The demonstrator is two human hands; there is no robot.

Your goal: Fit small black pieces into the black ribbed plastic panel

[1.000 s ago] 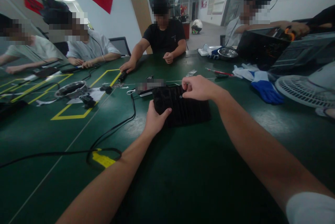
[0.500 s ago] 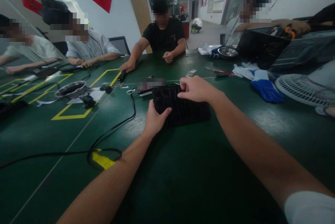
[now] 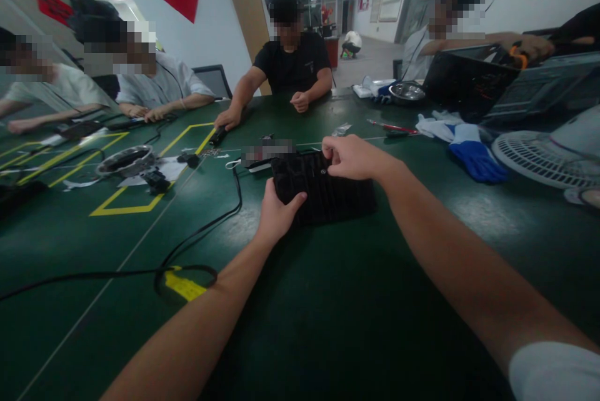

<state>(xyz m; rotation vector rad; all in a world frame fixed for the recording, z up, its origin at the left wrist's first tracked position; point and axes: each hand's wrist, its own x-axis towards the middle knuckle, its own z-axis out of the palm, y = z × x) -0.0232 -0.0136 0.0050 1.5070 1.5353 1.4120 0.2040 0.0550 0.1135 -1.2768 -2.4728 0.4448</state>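
A black fabric pouch with ridged pockets lies on the green table, in front of me. My left hand grips its left end, thumb on top and the other fingers hidden beneath the edge. Over the pouch's upper edge, my right hand is curled with the fingertips pinched together. A small, shiny round spot shows on the pouch beside those fingertips. What the right fingers hold is too small to make out. Just behind the pouch sits a partly blurred white-edged object with a white loop at its left.
A black cable curves across the left side. Beyond it are a metal ring and yellow tape outlines. Blue-and-white gloves, a white fan and a metal bowl stand right. Several people sit around the table.
The right hand's fingertips have shifted slightly, and a small shiny spot now shows beside them on the pouch. My left hand keeps its hold.
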